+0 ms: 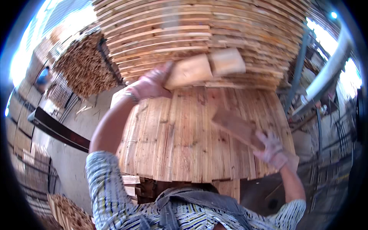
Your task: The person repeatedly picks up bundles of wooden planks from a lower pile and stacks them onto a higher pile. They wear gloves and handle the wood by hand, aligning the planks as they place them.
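Observation:
My left hand (pixel 152 83), in a pale, stained glove, is closed on the near-left end of a short light wooden board (pixel 190 71) in front of the tall plank stack. A second pale board (pixel 228 62) sits end to end with it on the right; whether they touch is blurred. Low on the right, my gloved right hand (pixel 271 150) is closed around the end of a browner wooden board (pixel 237 128), which slants up and left over the layer of planks (pixel 184 134). Motion smears this board and both hands.
Tall rows of stacked planks (pixel 161 30) rise at the back. More wood piles (pixel 86 63) stand at the far left. A dark curved bar (pixel 61 128) juts in from the left. Grey metal posts (pixel 298 71) stand at the right, and a person (pixel 43 76) is at the far left.

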{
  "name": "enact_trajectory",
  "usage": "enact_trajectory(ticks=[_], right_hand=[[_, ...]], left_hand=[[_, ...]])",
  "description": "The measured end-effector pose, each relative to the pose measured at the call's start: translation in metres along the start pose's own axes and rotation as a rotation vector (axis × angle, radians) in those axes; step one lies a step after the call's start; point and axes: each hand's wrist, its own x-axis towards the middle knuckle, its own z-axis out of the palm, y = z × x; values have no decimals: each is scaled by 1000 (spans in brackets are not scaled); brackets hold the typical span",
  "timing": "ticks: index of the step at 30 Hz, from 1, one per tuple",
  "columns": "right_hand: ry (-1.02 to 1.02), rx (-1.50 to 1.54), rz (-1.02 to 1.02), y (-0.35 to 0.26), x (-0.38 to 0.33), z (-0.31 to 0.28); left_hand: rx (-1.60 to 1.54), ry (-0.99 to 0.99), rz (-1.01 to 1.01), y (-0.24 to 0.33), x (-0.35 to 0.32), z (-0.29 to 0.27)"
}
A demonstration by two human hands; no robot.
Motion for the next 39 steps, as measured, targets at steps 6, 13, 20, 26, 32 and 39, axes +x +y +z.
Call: enact_trajectory(ticks=[6,13,20,26,32,39], right_hand=[[-169,-49,-213,12,12,51],[-285,-94,-153,14,16,53],[8,-24,-263,36,132,49],[-305,-94,-252,72,250,42],[-339,-128,-214,142,278,39],[-307,-163,-128,160,283,47]], left_hand=[[114,-438,-136,-40,13,164],[-52,-618,-156,-54,49,193],[-86,-489,-277,-81,80,238],[-15,-435,-313,-87,107,240],[85,-416,-347,-15,122,210],[75,-335,-291,-36,110,225]])
